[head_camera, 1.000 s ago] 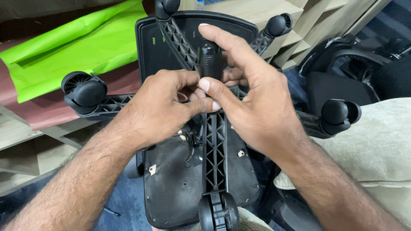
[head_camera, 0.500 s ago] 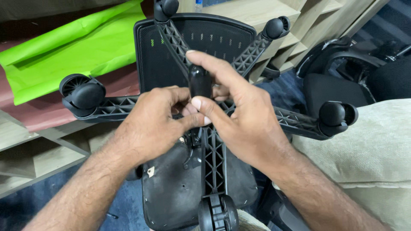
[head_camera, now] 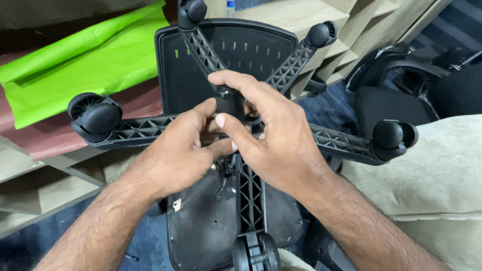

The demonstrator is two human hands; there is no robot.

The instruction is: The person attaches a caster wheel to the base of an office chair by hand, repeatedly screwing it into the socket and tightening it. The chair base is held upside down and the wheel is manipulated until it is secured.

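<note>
An office chair lies upside down in front of me, its black five-arm wheel base (head_camera: pixel 251 190) on top. A black cylinder (head_camera: pixel 227 102) sticks up from the hub. My right hand (head_camera: pixel 266 135) wraps its fingers and thumb round that cylinder. My left hand (head_camera: pixel 188 145) presses against the hub just left of it, fingers curled at the cylinder's foot. Castors sit at the arm ends: left castor (head_camera: pixel 95 116), right castor (head_camera: pixel 394 135), near castor (head_camera: pixel 256 253). The chair's mesh back (head_camera: pixel 241 45) shows behind the hub, and the seat underside (head_camera: pixel 206 221) below it.
Bright green paper (head_camera: pixel 85 55) lies on a reddish sheet at the upper left. Pale wooden shelves (head_camera: pixel 321 15) stand behind. Another black chair (head_camera: pixel 401 85) is at the right. A beige cushion (head_camera: pixel 437 170) fills the lower right. Blue carpet (head_camera: pixel 140 236) shows below.
The cylinder has sunk lower toward the hub, and both hands have moved down and closer around it. The wheel base has turned slightly.
</note>
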